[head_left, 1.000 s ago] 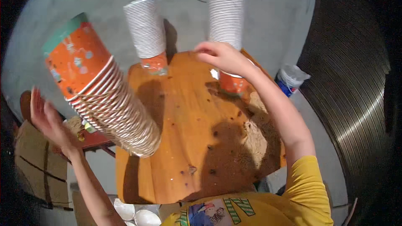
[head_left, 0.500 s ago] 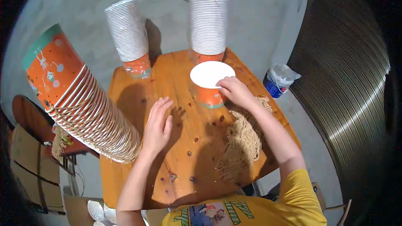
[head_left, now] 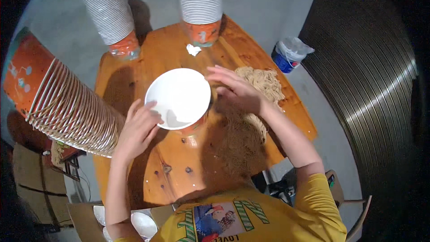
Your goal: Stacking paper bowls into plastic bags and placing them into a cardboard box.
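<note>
In front of me a paper bucket stands with its wide mouth up, white inside, with a bit of its orange outer wall showing below the rim. My left hand is at its left rim, fingers spread and seemingly touching the edge. My right hand hovers just off the right rim, fingers stretched out and holding nothing. Beyond and beneath that hand lies a bundle of tan cords, partly in shadow. To the left leans a tall nested stack of orange buckets with tan cords strung along their rims.
Two upside-down stacks of white-rimmed buckets, a left one and a right one, stand at the back of the wooden table. A crumpled white scrap lies before them. A blue-and-white pail stands right of the table.
The bucket has come nearer and to the left, and now tilts its opening more into view. My right hand has let go of its rim; my left hand has come to it.
</note>
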`<state>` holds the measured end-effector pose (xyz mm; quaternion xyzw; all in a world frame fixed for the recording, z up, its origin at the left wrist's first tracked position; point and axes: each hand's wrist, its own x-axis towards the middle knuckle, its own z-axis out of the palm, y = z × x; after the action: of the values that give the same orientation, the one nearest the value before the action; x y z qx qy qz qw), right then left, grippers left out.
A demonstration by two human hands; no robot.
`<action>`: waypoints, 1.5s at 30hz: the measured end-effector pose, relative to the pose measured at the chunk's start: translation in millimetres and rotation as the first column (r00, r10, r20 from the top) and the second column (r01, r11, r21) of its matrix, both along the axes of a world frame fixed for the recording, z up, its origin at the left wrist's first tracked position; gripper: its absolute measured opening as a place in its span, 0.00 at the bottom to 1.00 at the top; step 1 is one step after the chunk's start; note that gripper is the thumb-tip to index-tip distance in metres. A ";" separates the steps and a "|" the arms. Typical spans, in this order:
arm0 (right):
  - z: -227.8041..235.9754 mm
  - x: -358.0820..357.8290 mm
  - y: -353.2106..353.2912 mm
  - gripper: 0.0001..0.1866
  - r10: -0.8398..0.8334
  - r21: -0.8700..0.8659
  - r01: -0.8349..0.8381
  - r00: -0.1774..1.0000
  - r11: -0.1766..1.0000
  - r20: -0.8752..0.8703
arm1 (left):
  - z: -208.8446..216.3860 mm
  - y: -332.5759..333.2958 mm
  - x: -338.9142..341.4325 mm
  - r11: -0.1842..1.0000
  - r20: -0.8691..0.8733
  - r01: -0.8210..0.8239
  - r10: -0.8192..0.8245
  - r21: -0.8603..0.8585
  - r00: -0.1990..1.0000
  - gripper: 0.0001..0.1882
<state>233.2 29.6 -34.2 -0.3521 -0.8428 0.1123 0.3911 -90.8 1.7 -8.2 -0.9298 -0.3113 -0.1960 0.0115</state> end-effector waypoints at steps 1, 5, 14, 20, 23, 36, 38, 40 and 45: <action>0.0 2.0 -5.8 0.14 -0.006 -0.008 0.006 1.000 1.000 -0.003 | -0.1 -6.6 -0.8 1.000 -0.040 -0.012 0.012 0.008 0.999 0.11; -9.9 11.3 -37.3 0.12 -0.122 -0.214 0.123 0.992 0.969 0.016 | 1.7 -36.2 8.0 1.000 -0.023 -0.023 0.023 0.018 0.999 0.12; -29.2 14.0 -52.2 0.09 -0.229 -0.345 0.209 0.973 0.915 -0.018 | -0.3 -68.9 22.0 0.996 0.033 -0.084 0.083 0.015 0.996 0.17; -42.5 21.4 -32.6 0.10 -0.094 0.166 0.012 0.861 0.986 0.499 | 2.8 -81.6 34.0 0.990 0.131 -0.143 0.143 -0.011 0.981 0.19; -29.0 19.4 -33.0 0.08 -0.086 -0.124 0.169 0.864 0.978 0.496 | 2.9 -83.8 36.5 0.989 0.148 -0.148 0.143 0.020 0.979 0.20; 63.5 -62.2 -95.6 0.02 0.134 0.023 -0.138 0.892 0.990 -0.431 | 37.5 -100.5 88.3 0.740 0.760 0.332 0.356 -0.584 0.544 0.20; 77.2 -67.8 -100.6 0.04 0.096 0.110 -0.062 0.938 0.992 -0.333 | 40.7 -100.9 96.6 0.615 0.799 0.510 0.462 -0.602 0.385 0.16; 80.7 -65.7 -97.8 0.04 0.079 0.102 -0.046 0.934 0.994 -0.348 | 35.2 -100.8 87.3 0.485 0.758 0.589 0.497 -0.646 0.423 0.13; 53.5 -44.6 -100.9 0.05 -0.067 -0.004 0.069 0.951 0.998 -0.302 | 8.0 -115.8 70.8 0.476 0.678 0.483 0.501 -0.735 0.537 0.11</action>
<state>188.6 -71.2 19.3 -0.3584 -0.7610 0.1487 0.5200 -19.9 -114.1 -0.2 -0.5715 -0.3333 -0.4274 -0.6161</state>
